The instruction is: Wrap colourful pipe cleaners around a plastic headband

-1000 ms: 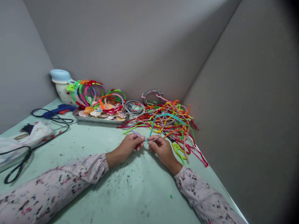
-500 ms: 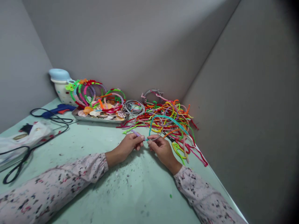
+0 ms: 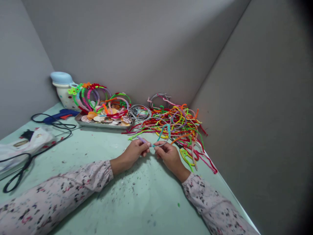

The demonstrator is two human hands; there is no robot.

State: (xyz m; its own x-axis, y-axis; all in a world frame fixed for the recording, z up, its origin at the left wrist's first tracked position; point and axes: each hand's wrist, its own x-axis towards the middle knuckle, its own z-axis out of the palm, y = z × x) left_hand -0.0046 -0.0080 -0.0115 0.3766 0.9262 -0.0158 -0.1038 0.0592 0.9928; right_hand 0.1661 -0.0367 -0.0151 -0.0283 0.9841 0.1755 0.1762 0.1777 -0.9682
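My left hand (image 3: 137,150) pinches a wire hoop at a stretch wrapped in lilac pipe cleaner (image 3: 141,139). Close beside it, my right hand (image 3: 168,154) is closed on the same hoop. A turquoise pipe cleaner (image 3: 168,130) winds onto the wire between the two hands, and its loose length rises in a bent loop above my right fingers. Bare grey wire of the hoop (image 3: 162,144) curves past the right fingertips. Its far side blends into the pile behind.
A heap of coloured pipe cleaners (image 3: 181,119) lies behind my right hand. Coiled wire hoops (image 3: 140,112) sit beside a metal tray (image 3: 105,126) of shells and wrapped hoops. Leftward are a blue glue gun (image 3: 60,116), black cable (image 3: 30,158), plastic bag (image 3: 36,142) and lidded cup (image 3: 64,93).
The turquoise pipe cleaner's loose length has swung from a wide arc on the right to a tighter, narrower loop. Both hands stay in nearly the same place.
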